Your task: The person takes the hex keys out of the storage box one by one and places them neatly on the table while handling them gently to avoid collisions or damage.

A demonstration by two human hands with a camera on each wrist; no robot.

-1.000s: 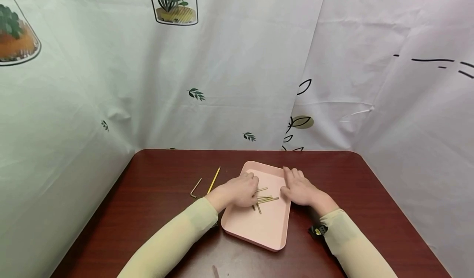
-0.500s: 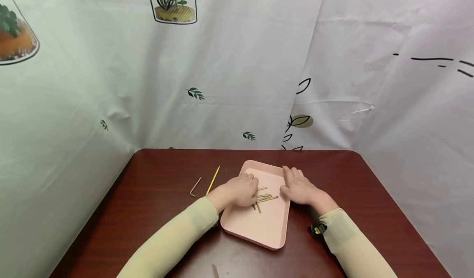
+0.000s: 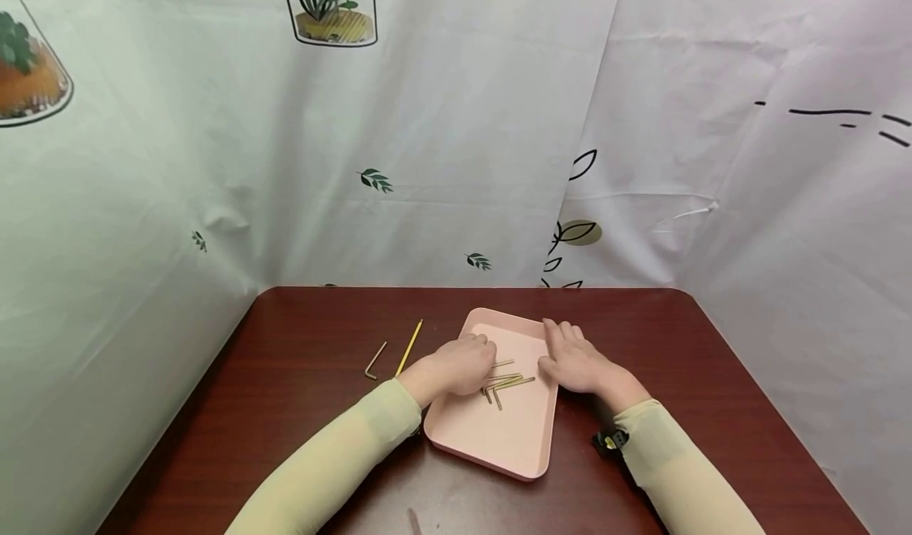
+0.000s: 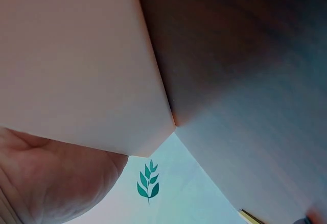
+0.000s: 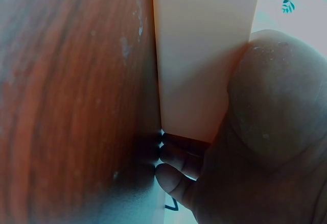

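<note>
A shallow pink tray (image 3: 492, 440) stands at a slant on the table, with several brass-coloured hex keys (image 3: 511, 382) lying loosely crossed in its middle. My left hand (image 3: 465, 366) reaches over the tray's left wall, fingers bent down at the left ends of the keys. Its fingertips are hidden, so I cannot tell if it pinches a key. On the right side my right hand (image 3: 575, 362) grips the tray wall. In the right wrist view its thumb (image 5: 281, 91) lies over the rim, while the other fingers (image 5: 173, 180) show low beside the wall.
Left of the tray, a single hex key (image 3: 370, 370) lies on the dark red table (image 3: 299, 408) next to a yellow pencil (image 3: 409, 347), partly covered by my left wrist. White printed cloth (image 3: 456, 123) hangs behind the table and along both sides.
My left hand has shifted very slightly, and the bent ends of the hex keys beside it show more now. The right hand and the tray keep their places.
</note>
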